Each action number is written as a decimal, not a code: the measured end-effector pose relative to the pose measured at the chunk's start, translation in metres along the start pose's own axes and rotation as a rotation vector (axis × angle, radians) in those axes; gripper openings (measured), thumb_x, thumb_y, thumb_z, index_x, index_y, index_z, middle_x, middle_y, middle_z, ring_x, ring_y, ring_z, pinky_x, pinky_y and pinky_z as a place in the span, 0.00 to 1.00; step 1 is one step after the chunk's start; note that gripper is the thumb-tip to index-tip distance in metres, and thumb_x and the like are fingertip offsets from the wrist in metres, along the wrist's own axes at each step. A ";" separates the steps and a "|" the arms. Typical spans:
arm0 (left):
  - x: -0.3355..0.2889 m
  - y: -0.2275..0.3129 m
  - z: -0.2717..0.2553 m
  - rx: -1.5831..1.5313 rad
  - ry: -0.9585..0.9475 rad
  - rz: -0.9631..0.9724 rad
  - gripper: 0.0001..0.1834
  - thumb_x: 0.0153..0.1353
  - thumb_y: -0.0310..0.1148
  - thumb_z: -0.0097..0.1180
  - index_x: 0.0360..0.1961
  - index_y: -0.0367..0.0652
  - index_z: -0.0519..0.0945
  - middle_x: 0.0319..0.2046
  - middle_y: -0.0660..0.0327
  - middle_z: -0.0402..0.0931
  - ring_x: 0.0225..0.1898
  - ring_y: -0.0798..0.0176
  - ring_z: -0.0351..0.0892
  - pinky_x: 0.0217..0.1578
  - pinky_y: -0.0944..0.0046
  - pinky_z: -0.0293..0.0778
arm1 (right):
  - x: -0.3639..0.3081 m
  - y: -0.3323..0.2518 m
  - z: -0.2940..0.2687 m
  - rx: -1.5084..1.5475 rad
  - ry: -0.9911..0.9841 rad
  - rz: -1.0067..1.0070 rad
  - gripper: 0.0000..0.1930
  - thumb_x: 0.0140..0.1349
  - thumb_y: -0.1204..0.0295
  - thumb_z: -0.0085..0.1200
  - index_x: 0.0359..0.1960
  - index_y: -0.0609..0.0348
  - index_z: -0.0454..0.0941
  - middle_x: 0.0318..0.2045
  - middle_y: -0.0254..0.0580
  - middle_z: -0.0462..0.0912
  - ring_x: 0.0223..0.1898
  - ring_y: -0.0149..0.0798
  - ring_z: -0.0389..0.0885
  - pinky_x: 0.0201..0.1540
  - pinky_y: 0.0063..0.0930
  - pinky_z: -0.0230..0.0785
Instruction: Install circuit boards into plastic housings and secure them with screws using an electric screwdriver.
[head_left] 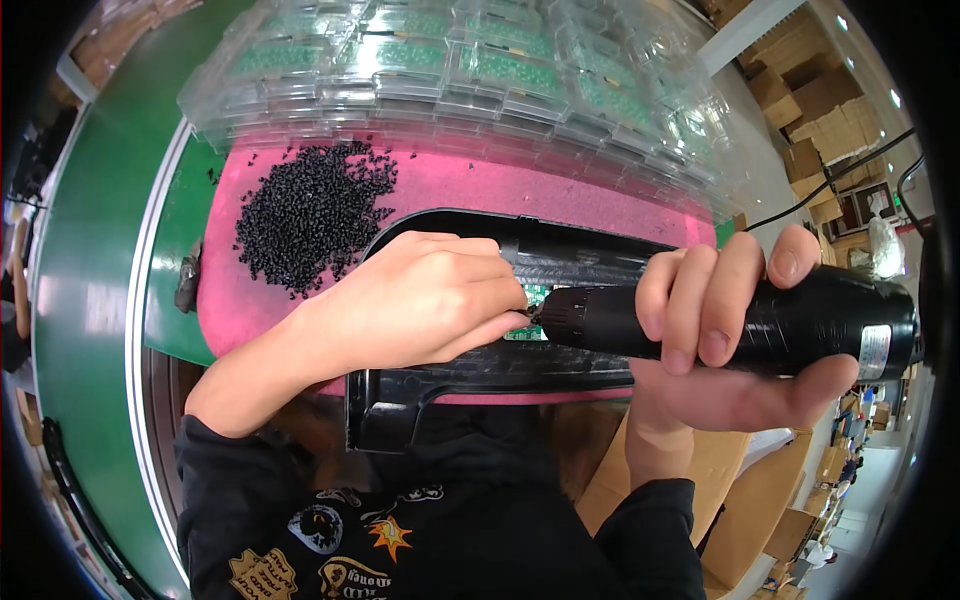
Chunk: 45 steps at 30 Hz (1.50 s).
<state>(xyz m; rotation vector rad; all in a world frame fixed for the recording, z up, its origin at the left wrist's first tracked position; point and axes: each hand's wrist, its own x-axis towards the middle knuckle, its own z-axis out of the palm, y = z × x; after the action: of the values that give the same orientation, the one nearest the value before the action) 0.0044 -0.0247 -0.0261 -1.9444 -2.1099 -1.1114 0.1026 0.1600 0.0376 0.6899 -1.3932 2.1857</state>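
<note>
The person's left hand [432, 298] reaches inward, back upward, in a pinch; the right hand [728, 340] curls in a grip.

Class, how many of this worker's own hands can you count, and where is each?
2: the left hand at the tip of the black electric screwdriver, the right hand wrapped around that tool's body. Both show clearly.

On the black power driver [800, 322] in my right grip [720, 312], a pale rectangular label [875, 351] bears print too fine to read. Lettering, inverted in the head view, stands on my black shirt [480, 480]: on a tan, jagged-edged patch [262, 576] and on a pale-and-brown design [354, 580] beside it.
</note>
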 end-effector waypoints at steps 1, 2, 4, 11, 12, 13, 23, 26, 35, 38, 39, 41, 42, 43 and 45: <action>0.000 -0.001 0.000 -0.007 0.009 0.016 0.08 0.54 0.29 0.65 0.31 0.37 0.80 0.29 0.58 0.78 0.32 0.53 0.79 0.32 0.56 0.76 | -0.001 -0.002 0.001 -0.009 0.024 -0.021 0.29 0.63 0.41 0.53 0.47 0.54 0.66 0.20 0.31 0.70 0.15 0.27 0.67 0.24 0.23 0.61; 0.001 -0.001 0.001 -0.005 0.008 0.019 0.08 0.54 0.29 0.65 0.31 0.37 0.80 0.29 0.58 0.78 0.32 0.53 0.79 0.32 0.56 0.76 | -0.004 -0.003 0.004 -0.021 0.082 -0.030 0.28 0.63 0.41 0.54 0.46 0.54 0.66 0.19 0.29 0.69 0.15 0.26 0.67 0.24 0.23 0.62; 0.001 -0.001 0.001 -0.041 0.016 0.034 0.09 0.53 0.28 0.67 0.32 0.37 0.80 0.30 0.58 0.80 0.32 0.53 0.79 0.32 0.56 0.76 | -0.004 -0.006 0.006 -0.025 0.096 -0.045 0.28 0.63 0.41 0.54 0.46 0.53 0.66 0.19 0.29 0.69 0.15 0.26 0.67 0.24 0.23 0.62; 0.005 0.002 -0.005 -0.125 0.001 0.037 0.12 0.50 0.28 0.69 0.33 0.36 0.80 0.31 0.57 0.81 0.31 0.51 0.79 0.33 0.56 0.76 | -0.007 -0.009 0.008 0.010 0.106 -0.071 0.28 0.62 0.41 0.54 0.46 0.53 0.66 0.18 0.28 0.69 0.15 0.26 0.67 0.24 0.24 0.62; 0.005 0.003 -0.002 -0.184 0.067 0.017 0.12 0.50 0.28 0.69 0.34 0.35 0.80 0.31 0.56 0.81 0.32 0.51 0.80 0.34 0.56 0.77 | -0.006 -0.009 0.008 0.020 0.100 -0.064 0.28 0.62 0.41 0.54 0.47 0.53 0.66 0.19 0.28 0.70 0.15 0.26 0.68 0.24 0.24 0.62; 0.007 0.004 -0.001 -0.249 0.130 0.002 0.12 0.50 0.28 0.69 0.35 0.35 0.81 0.31 0.55 0.81 0.33 0.50 0.81 0.35 0.56 0.77 | -0.006 -0.007 0.003 0.031 0.034 -0.062 0.29 0.62 0.40 0.54 0.48 0.52 0.66 0.19 0.29 0.70 0.15 0.27 0.67 0.24 0.24 0.63; 0.006 0.000 0.000 -0.095 0.076 0.008 0.12 0.51 0.31 0.68 0.33 0.37 0.80 0.29 0.57 0.80 0.32 0.52 0.80 0.32 0.57 0.77 | -0.012 -0.003 0.000 0.013 0.056 -0.073 0.31 0.60 0.36 0.53 0.47 0.51 0.67 0.20 0.28 0.70 0.15 0.28 0.66 0.26 0.25 0.63; 0.005 0.000 -0.001 -0.095 0.030 -0.008 0.12 0.51 0.33 0.68 0.32 0.38 0.80 0.28 0.58 0.79 0.31 0.52 0.79 0.31 0.56 0.76 | -0.012 -0.005 -0.001 0.000 0.047 -0.063 0.30 0.60 0.37 0.54 0.47 0.51 0.67 0.20 0.28 0.70 0.15 0.27 0.67 0.26 0.25 0.63; 0.003 -0.002 -0.001 -0.260 -0.003 -0.083 0.14 0.51 0.33 0.69 0.32 0.35 0.79 0.28 0.56 0.79 0.31 0.51 0.79 0.31 0.57 0.75 | -0.016 -0.007 0.010 0.023 0.115 -0.053 0.31 0.56 0.40 0.62 0.46 0.50 0.66 0.19 0.28 0.71 0.14 0.27 0.67 0.22 0.23 0.61; 0.002 -0.001 -0.001 -0.298 -0.017 -0.116 0.15 0.51 0.33 0.69 0.32 0.33 0.79 0.27 0.55 0.79 0.31 0.50 0.79 0.31 0.57 0.75 | -0.016 -0.005 0.008 0.032 0.088 -0.072 0.31 0.55 0.40 0.63 0.45 0.50 0.66 0.20 0.29 0.71 0.14 0.27 0.68 0.22 0.24 0.61; 0.002 -0.001 -0.003 -0.313 -0.021 -0.122 0.14 0.51 0.33 0.69 0.32 0.34 0.80 0.27 0.55 0.79 0.31 0.50 0.79 0.31 0.57 0.75 | -0.016 -0.004 0.007 0.037 0.069 -0.072 0.31 0.55 0.40 0.63 0.45 0.50 0.66 0.20 0.29 0.72 0.14 0.27 0.68 0.22 0.24 0.61; 0.003 0.000 -0.003 -0.330 -0.025 -0.125 0.14 0.51 0.33 0.69 0.32 0.34 0.80 0.27 0.55 0.79 0.30 0.50 0.79 0.31 0.57 0.75 | -0.017 -0.003 0.005 0.029 0.048 -0.071 0.32 0.55 0.40 0.63 0.46 0.50 0.66 0.20 0.29 0.72 0.14 0.27 0.67 0.21 0.24 0.61; 0.002 0.000 -0.002 -0.305 -0.010 -0.115 0.14 0.51 0.33 0.69 0.32 0.34 0.80 0.28 0.55 0.79 0.30 0.50 0.78 0.31 0.57 0.75 | -0.016 -0.003 0.005 0.023 0.026 -0.071 0.32 0.55 0.40 0.63 0.46 0.50 0.66 0.20 0.29 0.72 0.14 0.27 0.67 0.21 0.24 0.61; 0.003 0.000 -0.002 -0.282 0.004 -0.100 0.14 0.51 0.33 0.69 0.33 0.34 0.80 0.28 0.55 0.79 0.30 0.50 0.78 0.30 0.57 0.75 | -0.016 -0.004 0.005 0.018 0.029 -0.074 0.32 0.55 0.40 0.63 0.46 0.50 0.66 0.20 0.29 0.72 0.14 0.27 0.67 0.21 0.24 0.61; 0.005 0.000 -0.001 -0.214 0.000 -0.058 0.14 0.51 0.32 0.69 0.33 0.35 0.80 0.29 0.56 0.80 0.31 0.51 0.79 0.31 0.57 0.75 | -0.015 -0.006 0.005 -0.003 0.040 -0.079 0.33 0.55 0.38 0.62 0.47 0.49 0.66 0.20 0.30 0.72 0.14 0.27 0.65 0.21 0.25 0.60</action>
<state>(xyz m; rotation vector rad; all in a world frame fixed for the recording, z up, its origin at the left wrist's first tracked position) 0.0026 -0.0211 -0.0229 -1.9787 -2.1392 -1.4016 0.1188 0.1555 0.0338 0.6846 -1.3265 2.1246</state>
